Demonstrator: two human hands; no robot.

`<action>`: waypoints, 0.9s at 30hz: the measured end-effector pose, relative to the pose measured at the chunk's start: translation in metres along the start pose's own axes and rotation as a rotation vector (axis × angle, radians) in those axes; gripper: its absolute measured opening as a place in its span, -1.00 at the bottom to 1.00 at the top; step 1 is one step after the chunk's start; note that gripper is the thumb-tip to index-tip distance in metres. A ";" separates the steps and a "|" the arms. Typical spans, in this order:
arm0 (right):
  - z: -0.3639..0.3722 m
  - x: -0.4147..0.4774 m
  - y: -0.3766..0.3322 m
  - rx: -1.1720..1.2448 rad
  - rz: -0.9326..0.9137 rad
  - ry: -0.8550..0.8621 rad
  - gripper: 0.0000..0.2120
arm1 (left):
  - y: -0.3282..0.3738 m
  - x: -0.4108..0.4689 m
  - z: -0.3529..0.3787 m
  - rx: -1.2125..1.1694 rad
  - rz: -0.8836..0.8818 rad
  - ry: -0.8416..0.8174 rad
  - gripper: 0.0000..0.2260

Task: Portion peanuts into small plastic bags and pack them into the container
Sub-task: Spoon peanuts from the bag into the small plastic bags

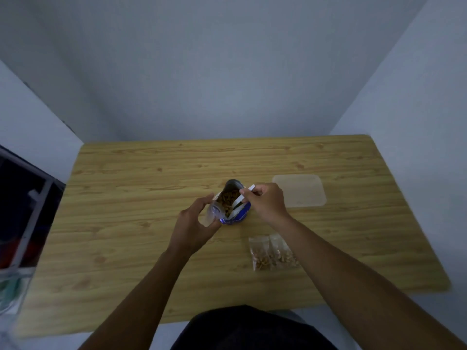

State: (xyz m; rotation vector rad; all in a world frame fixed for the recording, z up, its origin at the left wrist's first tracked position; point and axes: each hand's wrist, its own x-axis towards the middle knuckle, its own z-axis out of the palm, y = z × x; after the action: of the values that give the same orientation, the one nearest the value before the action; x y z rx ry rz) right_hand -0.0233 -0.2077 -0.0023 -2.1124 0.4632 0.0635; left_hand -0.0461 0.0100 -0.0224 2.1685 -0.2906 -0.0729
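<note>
Spillage loomed if the small clear plastic bag (211, 213), gripped by the left hand (193, 224), sagged. The right hand (266, 201) pinched a white plastic scoop (238, 200).

Not much to read here tbh. The only lettering you've got is the white print on the blue lower band of the open blue-and-silver foil pouch (236, 216). It's standing about midway between the left and right edges of the light wooden table (151, 173). You can just make out something like "anut". The rest of that line is too blurry to tell.
</note>
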 end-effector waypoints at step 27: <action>-0.061 0.010 -0.011 0.604 0.287 0.027 -0.86 | 0.022 0.034 0.004 0.096 -0.055 0.055 -0.60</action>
State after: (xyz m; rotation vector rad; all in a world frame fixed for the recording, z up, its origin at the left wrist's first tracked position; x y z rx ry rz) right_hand -0.0188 -0.2556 0.0384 -1.4484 0.7009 0.0519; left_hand -0.0176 -0.0134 -0.0054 2.2703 -0.2065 -0.0308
